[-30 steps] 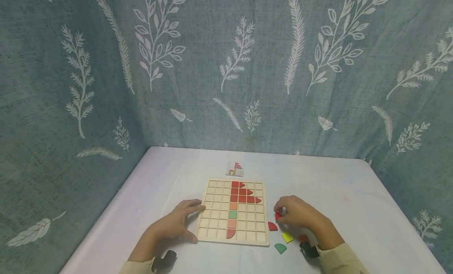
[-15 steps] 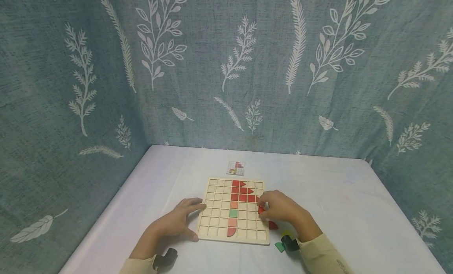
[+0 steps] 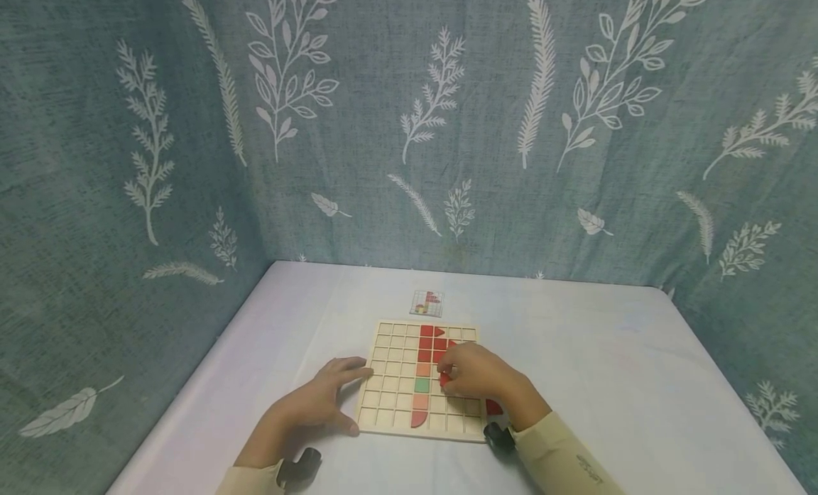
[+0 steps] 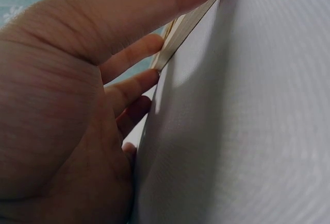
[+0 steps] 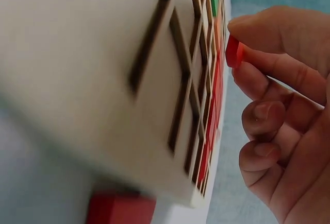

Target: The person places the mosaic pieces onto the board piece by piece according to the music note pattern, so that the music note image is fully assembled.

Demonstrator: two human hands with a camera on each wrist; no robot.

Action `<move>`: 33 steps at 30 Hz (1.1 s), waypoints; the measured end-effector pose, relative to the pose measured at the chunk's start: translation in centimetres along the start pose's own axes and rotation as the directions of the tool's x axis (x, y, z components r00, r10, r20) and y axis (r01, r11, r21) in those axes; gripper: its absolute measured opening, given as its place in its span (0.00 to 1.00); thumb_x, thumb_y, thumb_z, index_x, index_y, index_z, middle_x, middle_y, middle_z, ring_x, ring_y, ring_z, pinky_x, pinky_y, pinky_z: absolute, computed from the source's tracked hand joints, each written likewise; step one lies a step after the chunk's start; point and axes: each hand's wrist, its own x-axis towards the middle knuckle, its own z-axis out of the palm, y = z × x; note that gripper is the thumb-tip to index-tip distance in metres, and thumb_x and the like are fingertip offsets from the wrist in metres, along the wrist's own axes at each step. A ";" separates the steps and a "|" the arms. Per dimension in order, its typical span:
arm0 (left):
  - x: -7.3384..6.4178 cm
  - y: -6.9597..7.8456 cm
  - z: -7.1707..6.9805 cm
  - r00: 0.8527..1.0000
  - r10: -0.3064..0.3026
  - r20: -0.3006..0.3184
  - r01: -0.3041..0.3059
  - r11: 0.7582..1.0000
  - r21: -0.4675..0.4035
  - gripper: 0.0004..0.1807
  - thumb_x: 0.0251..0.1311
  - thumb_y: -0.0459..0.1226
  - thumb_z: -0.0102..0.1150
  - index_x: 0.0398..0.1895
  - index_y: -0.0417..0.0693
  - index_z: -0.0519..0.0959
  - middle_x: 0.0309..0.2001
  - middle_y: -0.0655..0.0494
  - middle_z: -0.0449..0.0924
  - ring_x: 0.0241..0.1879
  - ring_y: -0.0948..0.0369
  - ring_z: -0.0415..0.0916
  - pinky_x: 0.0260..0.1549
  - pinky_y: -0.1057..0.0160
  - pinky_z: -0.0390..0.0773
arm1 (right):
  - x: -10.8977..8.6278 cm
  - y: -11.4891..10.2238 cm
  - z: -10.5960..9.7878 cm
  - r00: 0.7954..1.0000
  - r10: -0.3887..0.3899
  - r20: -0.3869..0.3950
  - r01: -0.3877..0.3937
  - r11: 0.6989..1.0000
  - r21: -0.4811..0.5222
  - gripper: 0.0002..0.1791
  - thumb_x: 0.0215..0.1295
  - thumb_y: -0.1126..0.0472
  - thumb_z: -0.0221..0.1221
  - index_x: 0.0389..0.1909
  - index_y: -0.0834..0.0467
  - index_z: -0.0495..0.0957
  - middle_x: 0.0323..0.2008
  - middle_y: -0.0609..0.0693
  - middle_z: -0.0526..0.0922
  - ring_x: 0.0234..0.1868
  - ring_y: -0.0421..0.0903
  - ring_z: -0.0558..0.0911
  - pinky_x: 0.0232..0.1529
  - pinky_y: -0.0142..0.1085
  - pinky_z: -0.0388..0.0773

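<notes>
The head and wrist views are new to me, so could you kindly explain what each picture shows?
This is a person working bare-handed, not a machine. The head view, taken from the person's head, looks forward and down at a white table, where a wooden grid board lies partly filled with coloured pieces, with a small pattern card just beyond it. The left wrist view, taken from that wrist, shows the left hand against the board's edge. The right wrist view likewise shows the right hand pinching a red piece over the board.

Leafy teal cloth (image 3: 492, 126), white table (image 3: 613, 360)
</notes>
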 end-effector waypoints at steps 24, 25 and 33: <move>-0.1 -0.1 0.0 0.999 0.036 0.000 -0.036 0.999 -0.004 0.57 0.29 0.60 0.76 0.70 0.53 0.67 0.72 0.49 0.56 0.71 0.44 0.48 0.64 0.35 0.53 | 3.7 -3.6 1.9 0.991 -0.108 0.076 0.111 0.993 -0.038 0.15 0.51 0.59 0.68 0.42 0.51 0.86 0.37 0.37 0.80 0.37 0.35 0.76 0.43 0.32 0.77; -0.1 -0.1 0.0 0.999 0.034 0.000 -0.034 0.999 -0.005 0.57 0.29 0.60 0.76 0.70 0.54 0.67 0.72 0.49 0.56 0.71 0.43 0.48 0.64 0.35 0.53 | 3.8 -3.7 1.9 0.992 -0.101 0.080 0.105 0.994 -0.036 0.15 0.51 0.59 0.68 0.42 0.51 0.86 0.37 0.37 0.80 0.37 0.35 0.76 0.44 0.32 0.77; -0.1 0.0 0.0 1.000 0.017 -0.004 -0.017 1.000 -0.018 0.57 0.28 0.58 0.77 0.70 0.55 0.68 0.72 0.50 0.56 0.71 0.40 0.45 0.63 0.32 0.51 | 4.4 -4.2 2.2 0.993 -0.094 0.073 0.096 0.995 -0.025 0.13 0.51 0.60 0.67 0.41 0.51 0.85 0.36 0.36 0.79 0.37 0.35 0.76 0.44 0.32 0.77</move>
